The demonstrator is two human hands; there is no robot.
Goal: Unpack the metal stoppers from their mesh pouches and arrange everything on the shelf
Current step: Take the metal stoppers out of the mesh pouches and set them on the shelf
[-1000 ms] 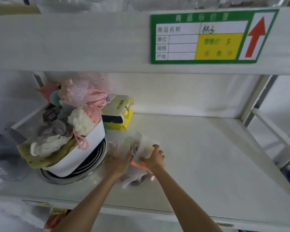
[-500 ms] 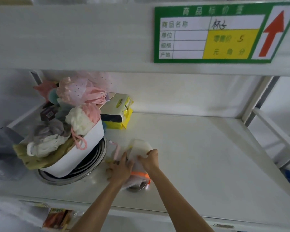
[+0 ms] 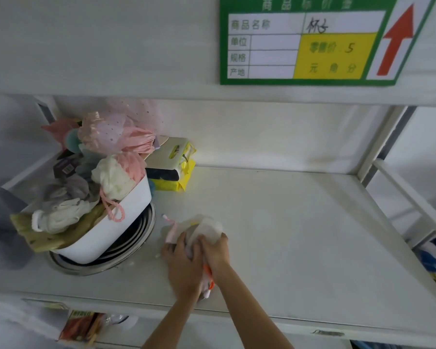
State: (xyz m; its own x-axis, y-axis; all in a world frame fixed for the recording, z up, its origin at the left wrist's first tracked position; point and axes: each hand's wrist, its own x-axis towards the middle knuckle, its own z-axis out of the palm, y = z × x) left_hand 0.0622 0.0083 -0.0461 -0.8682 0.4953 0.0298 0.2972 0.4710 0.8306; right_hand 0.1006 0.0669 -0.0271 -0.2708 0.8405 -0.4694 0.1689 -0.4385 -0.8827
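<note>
Both hands work a bunched white mesh pouch point(image 3: 208, 229) on the white shelf point(image 3: 300, 235), just right of the stacked metal bowls. My left hand point(image 3: 183, 263) presses down on the pouch's left side. My right hand point(image 3: 215, 250) grips the pouch's top from the right. A pink drawstring point(image 3: 171, 229) trails to the upper left and an orange one point(image 3: 208, 273) shows between my wrists. A sliver of grey metal, perhaps a stopper, shows under my left wrist; the rest is hidden by the mesh and my hands.
A white tub point(image 3: 106, 222) heaped with bath sponges and cloths sits on stacked metal bowls point(image 3: 136, 245) at the left. Yellow and black packets point(image 3: 173, 170) lie behind it. A green price label point(image 3: 312, 41) hangs on the upper shelf edge. A shelf upright point(image 3: 378, 144) stands at right.
My hands have drawn closer together over the pouch, bunching it tighter. The pouch has shifted slightly toward the shelf's front edge.
</note>
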